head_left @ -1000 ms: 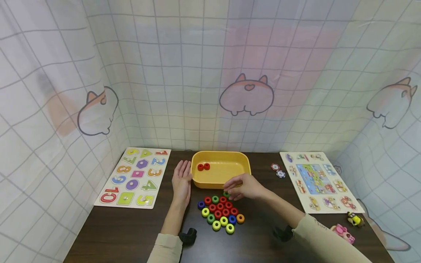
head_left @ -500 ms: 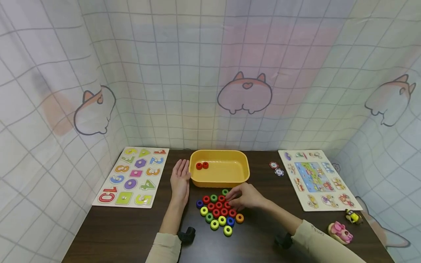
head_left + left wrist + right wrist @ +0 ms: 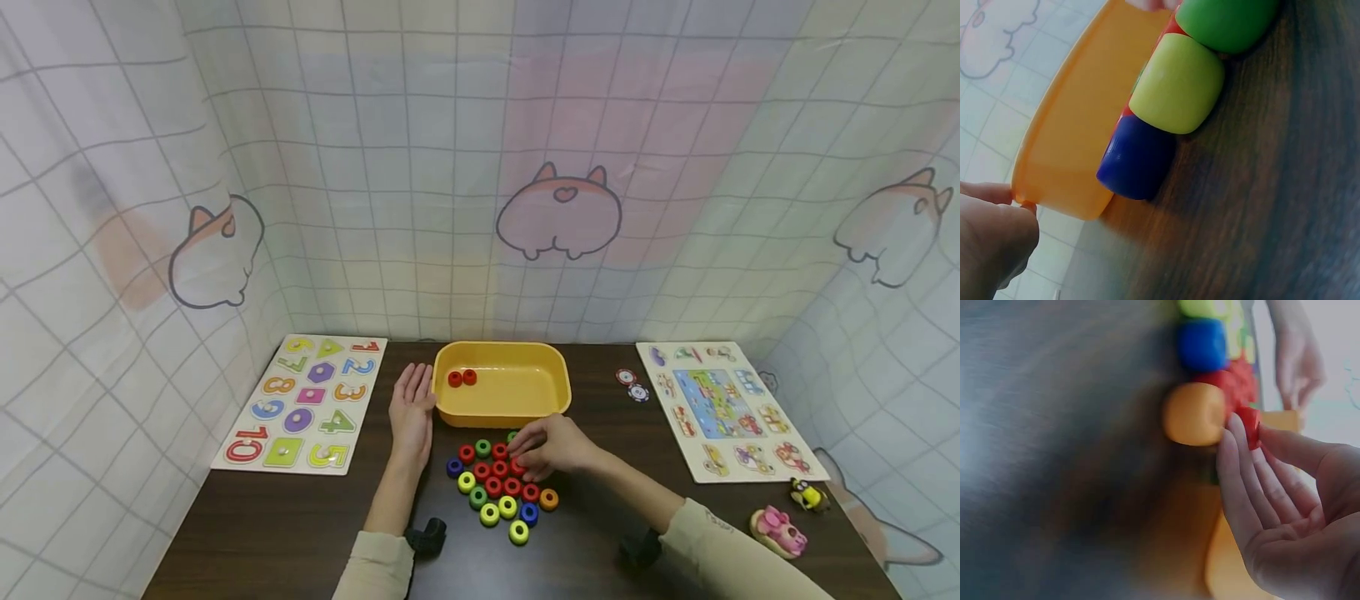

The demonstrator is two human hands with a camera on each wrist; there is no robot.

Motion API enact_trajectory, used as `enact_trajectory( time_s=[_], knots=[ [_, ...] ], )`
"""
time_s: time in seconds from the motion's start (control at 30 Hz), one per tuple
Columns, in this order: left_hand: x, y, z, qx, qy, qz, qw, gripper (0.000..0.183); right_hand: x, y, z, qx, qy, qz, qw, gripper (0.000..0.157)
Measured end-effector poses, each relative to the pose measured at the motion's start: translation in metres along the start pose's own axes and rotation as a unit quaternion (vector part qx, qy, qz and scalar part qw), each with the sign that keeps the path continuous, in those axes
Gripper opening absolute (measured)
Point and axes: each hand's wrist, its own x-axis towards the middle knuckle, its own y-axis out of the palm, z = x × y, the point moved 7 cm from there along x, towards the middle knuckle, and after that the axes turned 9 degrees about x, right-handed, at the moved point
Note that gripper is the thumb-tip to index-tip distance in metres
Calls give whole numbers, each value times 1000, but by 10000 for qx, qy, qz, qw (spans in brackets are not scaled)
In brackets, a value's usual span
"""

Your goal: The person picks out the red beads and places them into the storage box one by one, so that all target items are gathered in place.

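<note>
My left hand [image 3: 411, 421] lies at the left end of a yellow plastic basin [image 3: 502, 408], its thumb hooked over the rim and the fingers along the outside. Inside the basin, at the left, are two red ring-shaped beads [image 3: 462, 378]. Many more beads lie in a cluster in front of it: red, green, blue, yellow-green, plus an orange bead [image 3: 549, 499]. At the right side of this cluster my right hand [image 3: 558, 447] pinches a red bead [image 3: 1249, 427] between thumb and fingertips, close beside the other beads. A dark blue bead [image 3: 1138, 156] is at the cluster's left end.
A number puzzle board [image 3: 300, 406] lies at the left and a picture puzzle board [image 3: 731, 412] at the right. Two poker chips [image 3: 632, 385] sit by the basin. A pink toy [image 3: 778, 532] and a yellow-and-black toy [image 3: 808, 495] are near the right edge. A patterned curtain hangs behind.
My right hand has come back from the basin's front edge to the red beads, and some beads have shifted slightly. My left hand stays at the basin.
</note>
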Motion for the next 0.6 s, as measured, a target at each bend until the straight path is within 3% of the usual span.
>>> enact_trajectory(
  time_s=[0.3,0.6],
  knots=[
    [-1,2,-5,-12,-31,-31,10000,69,13,-20,52,462,4,166,9988,31],
    [-8,7,-15,-163,-144,142,9997,70,54,-44,82,485,56,-53,9988,37]
  ],
)
